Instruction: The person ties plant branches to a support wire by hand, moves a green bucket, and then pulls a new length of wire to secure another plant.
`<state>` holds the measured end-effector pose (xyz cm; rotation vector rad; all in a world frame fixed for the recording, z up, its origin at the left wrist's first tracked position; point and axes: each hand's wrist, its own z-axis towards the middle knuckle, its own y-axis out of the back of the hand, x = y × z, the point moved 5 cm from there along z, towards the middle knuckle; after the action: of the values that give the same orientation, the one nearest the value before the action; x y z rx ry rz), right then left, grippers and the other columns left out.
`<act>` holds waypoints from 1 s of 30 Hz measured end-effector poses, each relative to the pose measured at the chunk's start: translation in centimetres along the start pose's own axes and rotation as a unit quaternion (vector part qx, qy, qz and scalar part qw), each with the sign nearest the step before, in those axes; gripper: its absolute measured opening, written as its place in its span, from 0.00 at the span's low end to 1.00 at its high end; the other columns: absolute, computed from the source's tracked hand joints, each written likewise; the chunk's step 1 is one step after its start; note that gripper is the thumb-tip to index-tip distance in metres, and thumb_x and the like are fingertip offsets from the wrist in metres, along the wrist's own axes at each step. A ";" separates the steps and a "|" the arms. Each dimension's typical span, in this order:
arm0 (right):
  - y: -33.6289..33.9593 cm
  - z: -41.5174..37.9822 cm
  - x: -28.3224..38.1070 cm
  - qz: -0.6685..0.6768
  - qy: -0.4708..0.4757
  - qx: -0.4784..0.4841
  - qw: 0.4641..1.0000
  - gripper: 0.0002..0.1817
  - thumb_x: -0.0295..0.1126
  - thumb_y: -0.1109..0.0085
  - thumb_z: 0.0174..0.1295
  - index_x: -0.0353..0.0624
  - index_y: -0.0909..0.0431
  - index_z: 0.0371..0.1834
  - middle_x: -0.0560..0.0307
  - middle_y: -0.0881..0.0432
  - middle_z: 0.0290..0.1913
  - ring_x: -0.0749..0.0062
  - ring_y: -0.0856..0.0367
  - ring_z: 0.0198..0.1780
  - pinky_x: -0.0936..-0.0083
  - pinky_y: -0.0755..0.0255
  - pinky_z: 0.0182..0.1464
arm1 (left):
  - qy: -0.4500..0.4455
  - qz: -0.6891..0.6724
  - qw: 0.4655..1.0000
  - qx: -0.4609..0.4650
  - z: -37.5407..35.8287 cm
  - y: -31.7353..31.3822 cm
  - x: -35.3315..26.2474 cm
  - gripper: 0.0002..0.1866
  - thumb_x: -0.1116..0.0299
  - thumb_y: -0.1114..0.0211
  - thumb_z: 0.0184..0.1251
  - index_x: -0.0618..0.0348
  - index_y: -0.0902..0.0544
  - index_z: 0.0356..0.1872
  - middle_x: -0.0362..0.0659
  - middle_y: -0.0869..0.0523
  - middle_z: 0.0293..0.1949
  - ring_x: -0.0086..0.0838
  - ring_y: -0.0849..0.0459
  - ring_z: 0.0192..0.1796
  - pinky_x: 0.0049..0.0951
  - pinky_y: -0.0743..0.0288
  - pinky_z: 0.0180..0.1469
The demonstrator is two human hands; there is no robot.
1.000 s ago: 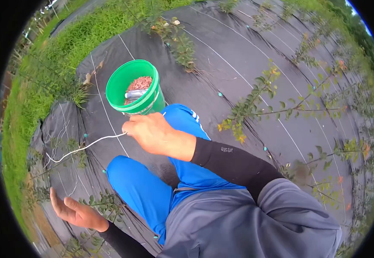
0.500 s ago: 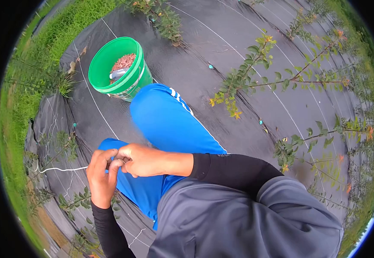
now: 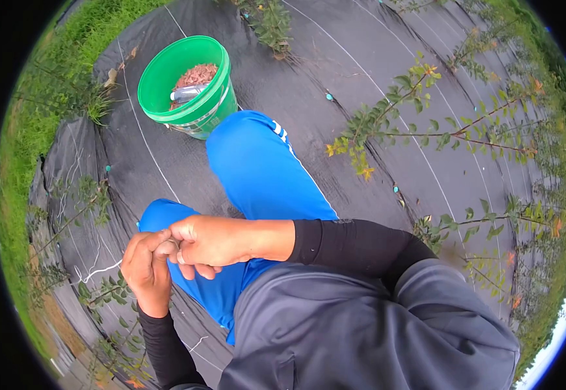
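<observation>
While the two hands met fingertip to fingertip, a white cord (image 3: 101, 270) reached the left one.

The right hand (image 3: 210, 243) was closed, thumb and forefinger pressed against the bunched thumb and fingers of the left hand (image 3: 149, 270) — whatever lay pinched between them was hidden. The cord ran out from the left hand's outer side, near a leafy branch (image 3: 108, 291). Just below the grip were blue trousers (image 3: 257, 170); beyond it, beside the farther knee, a green plastic bucket (image 3: 220, 112) stood on black ground-cover fabric (image 3: 309, 140), holding reddish-brown shreds (image 3: 198, 74) and a silvery object (image 3: 188, 93).
</observation>
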<state>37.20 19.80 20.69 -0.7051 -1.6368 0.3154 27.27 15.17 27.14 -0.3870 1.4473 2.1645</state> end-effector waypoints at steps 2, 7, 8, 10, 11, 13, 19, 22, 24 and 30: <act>1.1 0.9 1.1 -0.399 0.248 -0.203 0.859 0.04 0.24 0.48 0.57 0.39 0.29 0.35 0.48 0.20 0.31 0.64 0.19 0.27 0.67 0.27 0.27 | 0.061 -0.003 0.998 -0.029 0.4 0.1 0.6 0.05 0.76 0.36 0.57 0.64 0.20 0.34 0.44 0.20 0.26 0.28 0.22 0.28 0.25 0.29 0.33; 1.5 0.8 4.6 -0.627 0.280 -0.323 0.651 0.07 0.28 0.45 0.50 0.40 0.29 0.31 0.50 0.23 0.28 0.59 0.19 0.28 0.65 0.27 0.27 | 0.163 -0.024 0.985 -0.056 2.2 0.1 2.2 0.05 0.74 0.38 0.61 0.67 0.21 0.32 0.46 0.19 0.26 0.25 0.24 0.27 0.24 0.30 0.32; 1.4 0.6 4.9 -0.648 0.305 -0.339 0.610 0.08 0.30 0.43 0.49 0.41 0.30 0.30 0.52 0.25 0.26 0.59 0.19 0.27 0.64 0.28 0.27 | 0.192 -0.024 0.981 -0.022 2.5 0.0 2.4 0.05 0.74 0.39 0.61 0.67 0.21 0.32 0.46 0.19 0.25 0.25 0.24 0.27 0.24 0.30 0.32; 1.9 0.4 4.8 -0.667 0.290 -0.335 0.599 0.08 0.30 0.43 0.48 0.42 0.30 0.29 0.52 0.25 0.26 0.59 0.19 0.27 0.64 0.27 0.27 | 0.181 -0.010 0.983 0.004 3.5 0.0 1.9 0.05 0.75 0.39 0.61 0.67 0.21 0.31 0.46 0.19 0.25 0.26 0.24 0.26 0.25 0.31 0.32; 2.0 0.4 4.7 -0.680 0.276 -0.327 0.595 0.08 0.30 0.43 0.48 0.42 0.30 0.29 0.52 0.25 0.25 0.59 0.19 0.27 0.65 0.27 0.28 | 0.179 0.012 0.983 0.033 3.9 -0.2 1.8 0.04 0.75 0.39 0.60 0.67 0.22 0.30 0.47 0.20 0.24 0.27 0.24 0.26 0.26 0.31 0.31; 2.3 0.2 4.5 -0.685 0.267 -0.325 0.595 0.07 0.30 0.43 0.48 0.42 0.29 0.29 0.52 0.24 0.26 0.59 0.19 0.27 0.64 0.26 0.29 | 0.141 0.014 0.990 0.028 4.5 -0.4 1.3 0.04 0.76 0.38 0.59 0.67 0.23 0.28 0.48 0.21 0.23 0.31 0.25 0.24 0.28 0.31 0.30; 4.2 -0.6 4.7 -0.629 0.184 -0.326 0.681 0.07 0.27 0.45 0.50 0.39 0.26 0.32 0.47 0.22 0.29 0.53 0.20 0.31 0.62 0.27 0.31 | 0.105 0.023 0.991 0.075 5.6 -1.4 0.0 0.05 0.76 0.38 0.59 0.67 0.24 0.27 0.49 0.22 0.23 0.34 0.26 0.23 0.31 0.33 0.28; 4.9 -1.1 4.4 -0.595 0.165 -0.325 0.716 0.07 0.26 0.46 0.50 0.39 0.26 0.32 0.47 0.22 0.30 0.51 0.20 0.33 0.61 0.28 0.30 | 0.074 0.043 0.994 0.064 5.7 -1.7 -0.9 0.05 0.75 0.39 0.59 0.67 0.24 0.27 0.49 0.22 0.23 0.34 0.26 0.23 0.30 0.33 0.29; 5.3 -1.3 4.4 -0.575 0.189 -0.322 0.728 0.06 0.26 0.46 0.50 0.39 0.26 0.32 0.47 0.22 0.29 0.51 0.21 0.33 0.61 0.29 0.30 | 0.095 0.003 0.993 0.071 5.5 -1.6 -0.3 0.05 0.75 0.38 0.59 0.67 0.23 0.27 0.48 0.21 0.23 0.33 0.25 0.24 0.29 0.32 0.29; 4.6 -2.8 5.8 -0.602 0.364 -0.262 0.661 0.04 0.27 0.47 0.53 0.40 0.28 0.32 0.51 0.26 0.27 0.52 0.23 0.32 0.58 0.31 0.30 | 0.094 -0.045 0.991 0.084 5.9 -1.0 0.0 0.07 0.72 0.37 0.58 0.66 0.22 0.27 0.46 0.21 0.22 0.33 0.24 0.24 0.28 0.32 0.30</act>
<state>40.86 26.34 23.28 0.0306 -1.0501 -1.3048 28.13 20.92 28.69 -0.5963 1.6667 1.9616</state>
